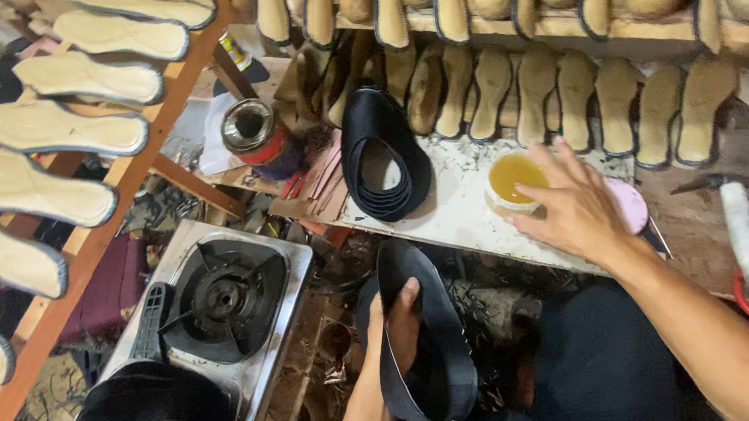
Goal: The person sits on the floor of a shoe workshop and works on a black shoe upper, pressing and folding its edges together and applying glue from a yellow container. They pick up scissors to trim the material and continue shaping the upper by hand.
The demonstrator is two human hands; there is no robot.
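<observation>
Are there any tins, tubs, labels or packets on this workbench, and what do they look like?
Round tin: left of the bench, open top, red and dark label band.
Small tub: under the right hand, pale, holding amber liquid.
Yellow labelled container: behind the tin, partly hidden.

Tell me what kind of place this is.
Likely a small shoemaking workshop: rows of tan insoles line wooden racks, the left hand holds a black sole piece, and the right hand reaches a tub of yellow glue.
</observation>
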